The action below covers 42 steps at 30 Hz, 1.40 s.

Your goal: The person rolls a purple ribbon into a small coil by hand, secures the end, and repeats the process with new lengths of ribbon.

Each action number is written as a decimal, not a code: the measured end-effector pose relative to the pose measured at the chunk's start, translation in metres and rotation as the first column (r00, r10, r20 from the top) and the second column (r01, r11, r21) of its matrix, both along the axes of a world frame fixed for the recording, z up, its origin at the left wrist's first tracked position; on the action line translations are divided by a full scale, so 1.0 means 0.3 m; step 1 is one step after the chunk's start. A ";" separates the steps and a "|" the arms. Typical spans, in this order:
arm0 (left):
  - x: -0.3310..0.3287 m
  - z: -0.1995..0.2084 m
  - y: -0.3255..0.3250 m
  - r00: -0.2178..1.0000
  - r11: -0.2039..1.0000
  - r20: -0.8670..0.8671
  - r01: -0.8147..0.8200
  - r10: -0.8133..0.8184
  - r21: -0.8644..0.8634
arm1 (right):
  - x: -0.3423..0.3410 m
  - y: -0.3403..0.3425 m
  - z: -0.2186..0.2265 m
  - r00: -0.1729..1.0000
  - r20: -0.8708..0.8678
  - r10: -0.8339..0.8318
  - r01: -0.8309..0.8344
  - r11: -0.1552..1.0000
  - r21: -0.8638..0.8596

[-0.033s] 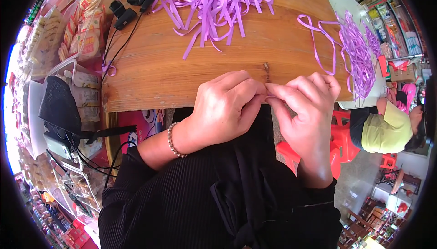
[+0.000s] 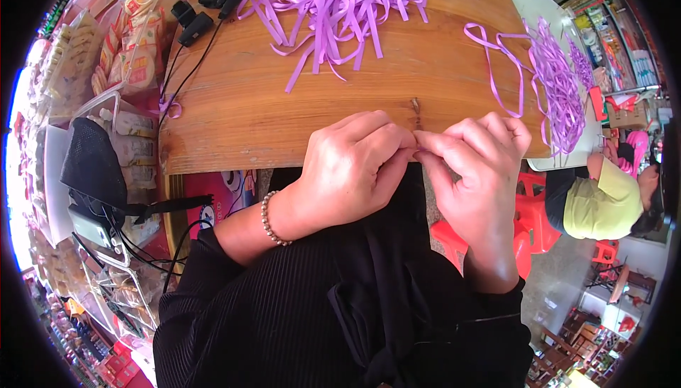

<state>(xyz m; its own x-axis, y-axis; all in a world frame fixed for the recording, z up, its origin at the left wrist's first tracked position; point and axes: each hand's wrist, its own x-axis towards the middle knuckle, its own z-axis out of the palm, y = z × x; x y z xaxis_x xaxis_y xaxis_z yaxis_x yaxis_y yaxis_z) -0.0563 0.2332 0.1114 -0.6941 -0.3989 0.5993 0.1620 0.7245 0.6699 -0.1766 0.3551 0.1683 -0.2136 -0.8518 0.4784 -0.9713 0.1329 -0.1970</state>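
My left hand (image 2: 347, 164), with a beaded bracelet at its wrist, is closed in a pinch just past the table's near edge. Fingertip to fingertip with it, my right hand (image 2: 475, 164) pinches too. A sliver of purple ribbon (image 2: 418, 150) shows where the fingertips meet; the fingers hide most of it. At the far side of the wooden table (image 2: 234, 115) lies a big heap of purple ribbon strips (image 2: 340, 1). A second bundle of purple ribbons (image 2: 559, 90) is at the right edge, with a loose ribbon loop (image 2: 489, 54) beside it.
Black cabled devices (image 2: 195, 26) lie at the table's back left. Packaged snacks (image 2: 131, 54) and a black mesh item (image 2: 92, 154) crowd the left side. Red plastic stools (image 2: 535, 218) stand to the right, near a person in a yellow top (image 2: 603, 203).
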 end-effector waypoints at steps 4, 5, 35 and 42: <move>0.009 0.000 0.003 1.000 1.000 -0.005 0.018 -0.018 0.017 | -0.002 0.002 -0.013 0.997 -0.072 -0.012 0.011 1.000 -0.008; 0.012 0.003 0.005 1.000 0.998 0.018 0.023 -0.024 0.061 | -0.003 0.002 -0.016 0.997 -0.075 -0.019 0.017 1.000 -0.026; 0.042 0.053 -0.027 0.841 0.200 -0.070 0.207 -0.536 0.958 | -0.032 0.021 -0.071 0.941 -0.047 0.336 -0.337 0.911 -0.235; 0.049 0.026 0.021 0.958 0.662 -0.021 0.213 -0.286 0.718 | -0.020 0.009 -0.063 0.819 0.446 0.360 -0.313 0.933 -0.178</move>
<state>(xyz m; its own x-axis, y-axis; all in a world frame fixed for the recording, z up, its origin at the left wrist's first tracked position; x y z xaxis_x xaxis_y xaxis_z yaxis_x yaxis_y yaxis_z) -0.0416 0.2396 0.1191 -0.8650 -0.4805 0.1446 0.1812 -0.0304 0.9830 -0.1827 0.3579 0.1494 -0.1386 -0.8686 0.4758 -0.7428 -0.2266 -0.6300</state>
